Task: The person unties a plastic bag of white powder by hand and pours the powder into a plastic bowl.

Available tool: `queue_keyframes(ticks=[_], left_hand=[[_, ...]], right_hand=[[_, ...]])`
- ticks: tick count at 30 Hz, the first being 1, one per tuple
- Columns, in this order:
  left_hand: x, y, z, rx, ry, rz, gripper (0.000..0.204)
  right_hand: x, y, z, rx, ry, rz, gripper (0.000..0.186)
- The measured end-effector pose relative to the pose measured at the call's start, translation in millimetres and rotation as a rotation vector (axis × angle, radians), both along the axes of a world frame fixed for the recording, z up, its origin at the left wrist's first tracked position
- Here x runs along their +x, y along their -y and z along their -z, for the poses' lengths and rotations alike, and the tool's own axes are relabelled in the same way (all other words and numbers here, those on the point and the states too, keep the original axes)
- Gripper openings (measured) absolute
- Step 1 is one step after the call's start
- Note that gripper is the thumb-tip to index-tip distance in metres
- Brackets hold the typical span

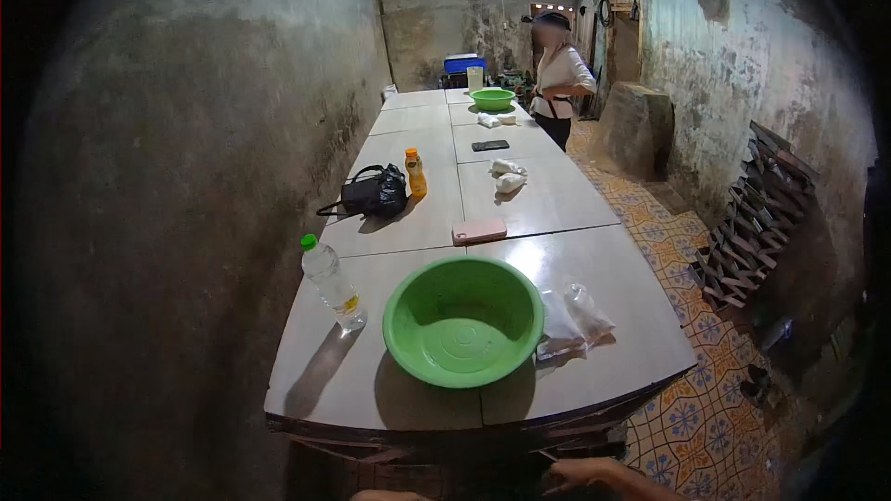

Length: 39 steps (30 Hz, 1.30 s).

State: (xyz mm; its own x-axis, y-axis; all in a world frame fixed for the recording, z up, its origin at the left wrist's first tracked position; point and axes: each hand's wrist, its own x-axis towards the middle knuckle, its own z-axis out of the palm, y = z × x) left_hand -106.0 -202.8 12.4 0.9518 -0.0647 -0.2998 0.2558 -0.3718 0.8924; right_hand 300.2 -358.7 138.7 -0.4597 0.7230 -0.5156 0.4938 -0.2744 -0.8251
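Our green basin [464, 341] is on the table [640, 343], clear bottle [329, 280] left of it, white-filled bags [587, 313] just right. Our right hand [574, 475] and left hand [390, 496] are below it; can't tell if either's pinching anything.

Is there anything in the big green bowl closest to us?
No, the big green bowl looks empty: its bare green bottom shows, with faint rings and nothing lying inside.
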Motion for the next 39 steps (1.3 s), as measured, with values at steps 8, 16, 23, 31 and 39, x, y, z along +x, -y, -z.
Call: queue_keyframes(ticks=[8, 16, 23, 31, 39], left_hand=[[134, -117, -144, 0.108, 0.979, -1.542, 0.02], [192, -204, -84, -0.412, 0.836, -1.468, 0.051], [181, -182, -118, -0.633, 0.753, -1.348, 0.057], [173, -181, -113, -0.559, 0.713, -1.393, 0.051], [177, -177, -100, 0.091, 0.911, -1.674, 0.055]], right_hand=[[52, -149, -12, 0.965, -0.186, 1.205, 0.03], [65, -203, 11, 0.899, -0.011, 1.147, 0.068], [63, -222, 17, 0.923, -0.018, 1.051, 0.074], [59, -226, 18, 0.971, 0.098, 1.001, 0.073], [64, -197, -16, 0.885, 0.015, 1.134, 0.064]])
